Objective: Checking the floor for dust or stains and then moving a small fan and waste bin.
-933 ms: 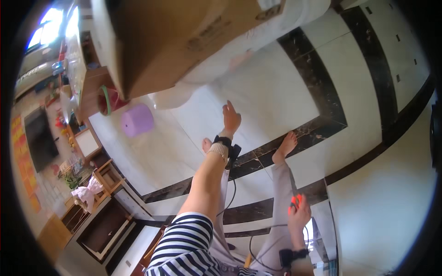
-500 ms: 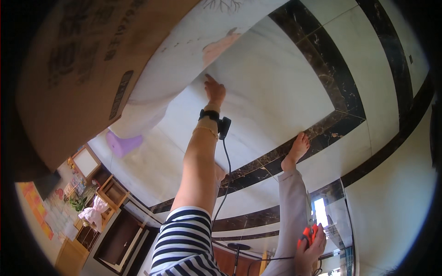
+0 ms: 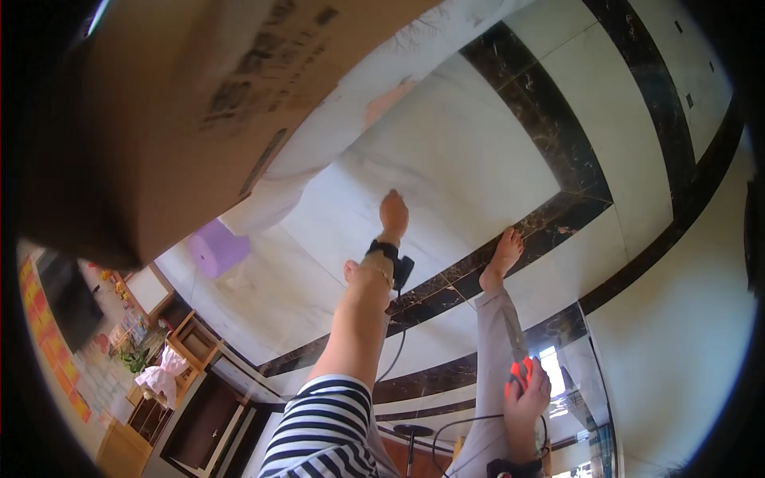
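My left hand (image 3: 394, 213), over the pale marble floor, has its fingers drawn in. Its palm side is hidden, so I cannot make out whether anything is in it. A black strap with a small dark device and cable (image 3: 390, 259) is on that wrist. Low at the right, my right hand (image 3: 527, 398) grips a tool with a red-and-black handle (image 3: 519, 373) and a narrow greyish blade, seen over my trouser leg. Ahead and left of my left hand lies a pale, partly see-through sheet (image 3: 319, 131) beside a large cardboard box (image 3: 191, 151).
A purple roll (image 3: 217, 248) lies on the floor at the left. Dark marble bands (image 3: 586, 205) cross the floor near my bare right foot (image 3: 504, 256). Cabinets (image 3: 191, 422) with a pink cloth (image 3: 162, 376) stand lower left. A dark round-topped stand (image 3: 413, 430) is low in the middle.
My left hand has come back from the sheet's edge, and its outstretched index finger is now drawn in. The right hand with the tool has risen slightly. The box fills more of the view.
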`<state>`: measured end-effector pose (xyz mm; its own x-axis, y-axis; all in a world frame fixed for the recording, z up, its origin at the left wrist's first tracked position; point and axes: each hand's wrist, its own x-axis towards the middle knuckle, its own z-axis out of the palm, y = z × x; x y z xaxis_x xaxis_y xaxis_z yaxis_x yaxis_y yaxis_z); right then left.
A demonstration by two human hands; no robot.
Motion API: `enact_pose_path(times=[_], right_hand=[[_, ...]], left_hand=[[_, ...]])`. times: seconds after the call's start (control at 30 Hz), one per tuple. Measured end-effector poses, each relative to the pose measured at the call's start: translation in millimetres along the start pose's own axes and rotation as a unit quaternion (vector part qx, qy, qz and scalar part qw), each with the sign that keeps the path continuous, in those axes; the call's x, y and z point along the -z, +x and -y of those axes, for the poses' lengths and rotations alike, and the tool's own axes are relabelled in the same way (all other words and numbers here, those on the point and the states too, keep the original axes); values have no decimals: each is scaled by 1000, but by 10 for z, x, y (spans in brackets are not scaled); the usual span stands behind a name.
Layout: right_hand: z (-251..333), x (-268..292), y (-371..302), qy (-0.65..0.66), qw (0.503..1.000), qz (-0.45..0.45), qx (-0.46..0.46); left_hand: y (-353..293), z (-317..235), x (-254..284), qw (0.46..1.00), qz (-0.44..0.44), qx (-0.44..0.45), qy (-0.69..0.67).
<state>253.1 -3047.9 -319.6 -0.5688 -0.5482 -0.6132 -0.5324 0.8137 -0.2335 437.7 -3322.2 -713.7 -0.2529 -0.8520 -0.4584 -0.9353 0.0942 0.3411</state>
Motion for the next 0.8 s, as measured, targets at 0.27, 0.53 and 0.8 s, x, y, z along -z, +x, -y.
enact_pose_path(times=[0.27, 0.53, 0.8], right_hand=[[41, -39, 7, -12, 999, 45, 5], [-51, -17, 34, -30, 998, 33, 39], [-194, -16, -47, -17, 999, 32, -2]], left_hand=[[-932, -46, 215, 992, 60, 37, -105], [-139, -116, 131, 993, -41, 43, -97], [407, -83, -162, 985, -9, 147, -86]])
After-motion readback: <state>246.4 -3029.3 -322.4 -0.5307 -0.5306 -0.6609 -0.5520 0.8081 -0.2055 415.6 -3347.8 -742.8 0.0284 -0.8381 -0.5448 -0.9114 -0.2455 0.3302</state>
